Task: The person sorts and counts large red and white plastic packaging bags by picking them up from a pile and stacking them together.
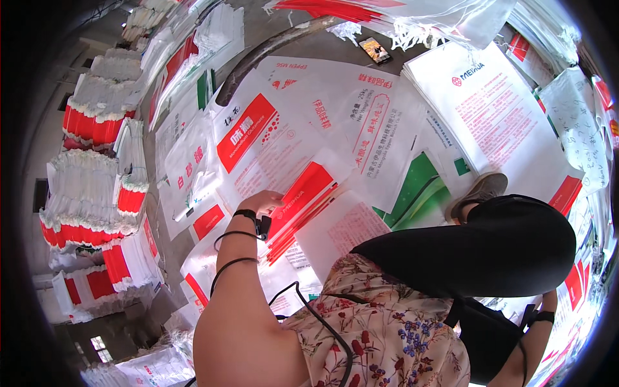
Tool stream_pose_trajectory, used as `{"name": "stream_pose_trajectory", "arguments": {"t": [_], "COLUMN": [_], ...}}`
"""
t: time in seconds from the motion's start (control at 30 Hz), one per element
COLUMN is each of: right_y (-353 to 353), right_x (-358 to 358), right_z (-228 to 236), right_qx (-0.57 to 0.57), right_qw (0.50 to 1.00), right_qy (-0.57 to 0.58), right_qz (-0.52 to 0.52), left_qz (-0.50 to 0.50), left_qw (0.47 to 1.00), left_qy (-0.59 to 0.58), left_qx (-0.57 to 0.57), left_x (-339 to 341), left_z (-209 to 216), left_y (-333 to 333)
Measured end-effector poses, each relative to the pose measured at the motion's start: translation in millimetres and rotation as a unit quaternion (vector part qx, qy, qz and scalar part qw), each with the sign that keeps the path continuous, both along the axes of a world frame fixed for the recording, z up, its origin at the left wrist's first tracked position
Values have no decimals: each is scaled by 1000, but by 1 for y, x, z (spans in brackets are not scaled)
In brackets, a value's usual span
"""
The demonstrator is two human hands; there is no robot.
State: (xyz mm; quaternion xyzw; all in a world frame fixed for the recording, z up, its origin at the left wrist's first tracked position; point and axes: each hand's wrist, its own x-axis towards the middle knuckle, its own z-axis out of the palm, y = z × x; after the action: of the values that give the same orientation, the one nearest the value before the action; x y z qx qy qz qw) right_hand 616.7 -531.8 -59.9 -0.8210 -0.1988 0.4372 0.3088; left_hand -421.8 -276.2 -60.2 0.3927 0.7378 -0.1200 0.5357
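My left hand [261,202] is at the edge of a small stack of white sacks with red bands [303,193], in the middle of the view. Its fingers are bent and closed on the sack edge, partly hidden by the hand itself. A dark wristband with a small black device and a cable sits on that wrist. My right hand [549,300] is low on the right, beside my bent leg. The leg hides most of it, so its fingers do not show. Under the stack lie flat printed white sacks [290,84], some with red or green panels.
Bundled white and red sacks [90,187] are piled along the left. A thick curved dark bar [258,55] lies on the floor at the far side, with a phone [374,50] farther right. Another flat sack stack [490,109] lies at the right, near my shoe [483,188].
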Motion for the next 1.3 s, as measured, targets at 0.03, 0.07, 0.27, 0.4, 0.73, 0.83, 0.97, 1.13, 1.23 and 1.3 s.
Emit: {"name": "stream_pose_trajectory", "arguments": {"t": [0.03, 0.07, 0.27, 0.4, 0.73, 0.83, 0.97, 1.13, 1.23, 1.3], "right_y": [-1, -2, 15, -9, 22, 42, 23, 33, 41, 21], "right_x": [1, 1, -2, 15, 7, -5, 5, -11, -29, 1], "right_z": [2, 3, -4, -13, -14, -5, 8, 2, 1, 10], "right_qx": [7, 11, 26, 33, 50, 50, 59, 54, 44, 41], "right_qw": [1000, 1000, 998, 996, 992, 992, 990, 985, 991, 996], "right_qy": [8, 13, 43, 58, 90, 96, 93, 116, 91, 66], "right_qz": [-10, -19, -39, -65, -78, -72, -93, -112, -87, -46], "left_qz": [6, 4, -42, -5, -100, -83, -98, -342, -317, -277], "left_qw": [1000, 1000, 998, 996, 965, 872, 771, 809, 820, 856], "left_qy": [-25, -24, -4, 0, 100, 224, 301, 259, 202, 180], "left_qx": [-11, -13, 40, 85, 221, 427, 553, 403, 430, 398], "left_x": [-2, -3, -33, -10, -34, -57, 30, 70, 67, 94], "left_z": [-1, -4, -3, 20, 13, 18, 83, 17, -46, -72], "left_y": [4, 7, 18, 45, 32, 22, 40, -22, -62, -62]}}
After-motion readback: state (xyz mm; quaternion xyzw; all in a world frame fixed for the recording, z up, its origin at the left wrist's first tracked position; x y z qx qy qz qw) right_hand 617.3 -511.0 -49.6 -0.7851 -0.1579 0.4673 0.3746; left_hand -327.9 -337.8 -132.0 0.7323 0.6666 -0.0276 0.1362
